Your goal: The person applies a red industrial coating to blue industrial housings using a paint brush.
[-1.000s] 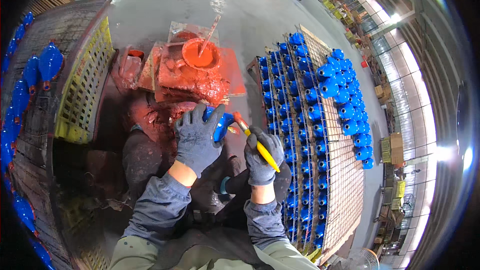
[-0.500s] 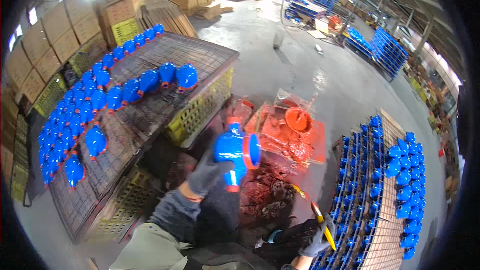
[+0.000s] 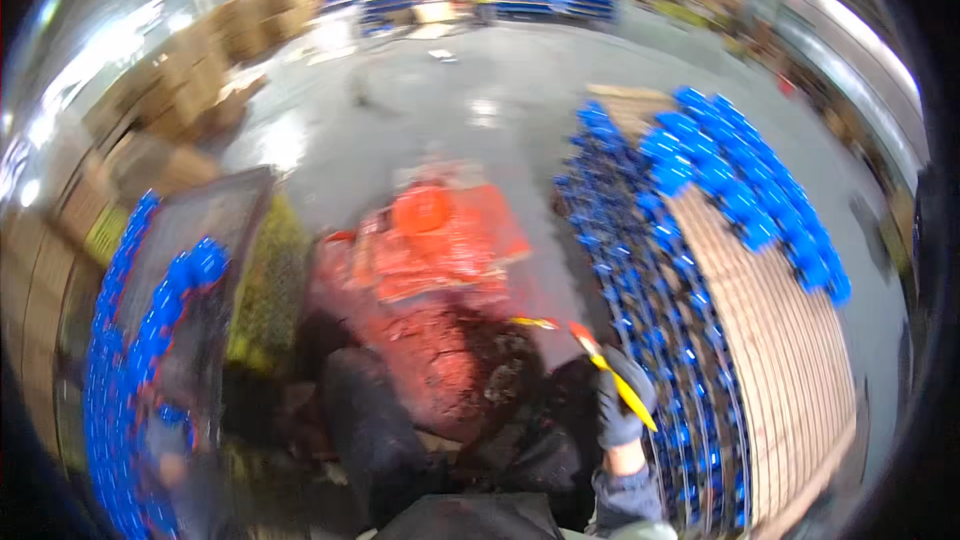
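My right hand, gloved in grey, is closed around the yellow handle of a paintbrush. The brush points up and left, its tip over the red-stained floor. Far to the left, my left hand is smeared by motion at the wooden-topped table. A blue valve body with red-painted rims is right at that hand; whether the fingers still grip it cannot be made out. Rows of similar blue valve bodies cover the table's left part.
Ahead on the floor lies a red-coated board with a red paint pot. To my right stands a rack of blue parts, beside slatted wood bearing more blue pieces. Cardboard boxes are stacked at the far left.
The view has swung to the right. My left hand has gone from the middle to the left table with the blue valve body. My right hand still holds the brush.
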Demonstrator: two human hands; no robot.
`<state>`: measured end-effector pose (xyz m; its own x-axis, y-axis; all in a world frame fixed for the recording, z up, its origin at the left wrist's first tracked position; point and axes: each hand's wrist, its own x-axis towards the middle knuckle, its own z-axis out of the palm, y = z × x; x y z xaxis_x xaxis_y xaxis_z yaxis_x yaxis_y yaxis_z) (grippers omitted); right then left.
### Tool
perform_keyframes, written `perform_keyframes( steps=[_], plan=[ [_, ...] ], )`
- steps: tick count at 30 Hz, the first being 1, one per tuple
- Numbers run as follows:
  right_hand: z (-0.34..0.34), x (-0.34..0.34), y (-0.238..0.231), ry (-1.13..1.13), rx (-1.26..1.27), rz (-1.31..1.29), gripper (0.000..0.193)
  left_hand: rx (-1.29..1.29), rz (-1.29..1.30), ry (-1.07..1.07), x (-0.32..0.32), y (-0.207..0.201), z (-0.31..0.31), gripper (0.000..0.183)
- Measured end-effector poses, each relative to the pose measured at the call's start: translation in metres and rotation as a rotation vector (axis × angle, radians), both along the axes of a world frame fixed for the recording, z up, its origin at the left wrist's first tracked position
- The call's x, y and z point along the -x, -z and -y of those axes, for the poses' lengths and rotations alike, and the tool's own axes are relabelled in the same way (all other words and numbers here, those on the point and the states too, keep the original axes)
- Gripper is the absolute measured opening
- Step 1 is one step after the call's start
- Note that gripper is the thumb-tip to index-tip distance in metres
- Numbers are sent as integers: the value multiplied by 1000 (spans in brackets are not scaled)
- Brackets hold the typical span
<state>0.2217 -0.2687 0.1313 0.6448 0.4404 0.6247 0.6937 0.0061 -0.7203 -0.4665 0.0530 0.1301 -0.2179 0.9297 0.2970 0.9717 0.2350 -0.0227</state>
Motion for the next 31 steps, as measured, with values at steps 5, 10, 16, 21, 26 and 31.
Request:
perform_keyframes(
  steps=[5,10,16,21,26,31],
  plan=[
    [-6,-47,-16,-54,96,242,32,23,-448,7,-79,23,3,93],
    [3,-107,-60,42,248,449,41,-67,325,1115,-298,17,112,63],
    [20,-274,-40,473,514,568,60,-109,253,1080,-368,35,155,61],
    [32,-366,-1,645,756,211,66,-168,188,1030,-368,54,149,67],
    [29,-390,13,589,414,175,64,-112,142,979,-376,45,154,69],
    [43,-410,26,500,212,227,65,-90,126,929,-386,52,150,70]
  ],
)
